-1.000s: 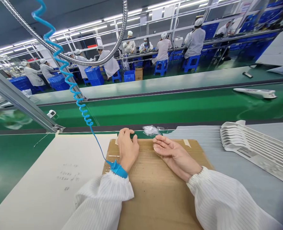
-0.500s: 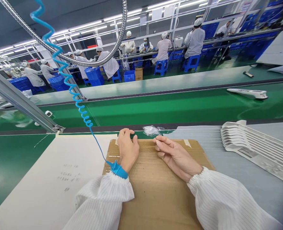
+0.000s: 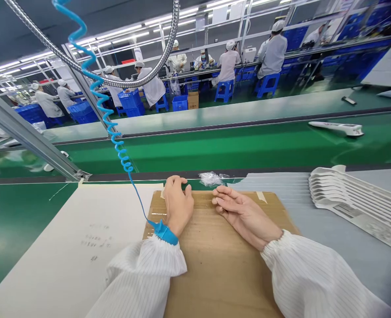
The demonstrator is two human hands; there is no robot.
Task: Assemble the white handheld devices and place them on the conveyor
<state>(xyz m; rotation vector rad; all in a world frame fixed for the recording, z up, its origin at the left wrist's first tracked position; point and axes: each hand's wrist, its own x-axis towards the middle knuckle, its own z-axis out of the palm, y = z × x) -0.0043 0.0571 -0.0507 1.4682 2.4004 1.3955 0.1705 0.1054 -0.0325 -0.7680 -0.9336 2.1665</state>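
Observation:
My left hand (image 3: 178,203) rests at the far left part of a brown cardboard sheet (image 3: 222,274), thumb apart from the curled fingers, holding nothing. A blue wrist strap (image 3: 165,232) with a coiled cord is round that wrist. My right hand (image 3: 243,212) is over the far right part of the cardboard, palm turned inward, its fingers loosely bent and apart with nothing visible between them. Just beyond the cardboard's far edge, between the hands, lies a crumpled piece of clear plastic (image 3: 211,178).
White plastic parts (image 3: 357,198) lie stacked at right on grey foam sheeting (image 3: 301,194). One white part (image 3: 339,128) lies on the green conveyor (image 3: 215,152). White paper (image 3: 66,238) is at left, beside a metal post (image 3: 33,137). People in white sit farther back.
The camera view has shifted slightly. The white part on the green conveyor has moved a little to the left. Both hands stay almost in place.

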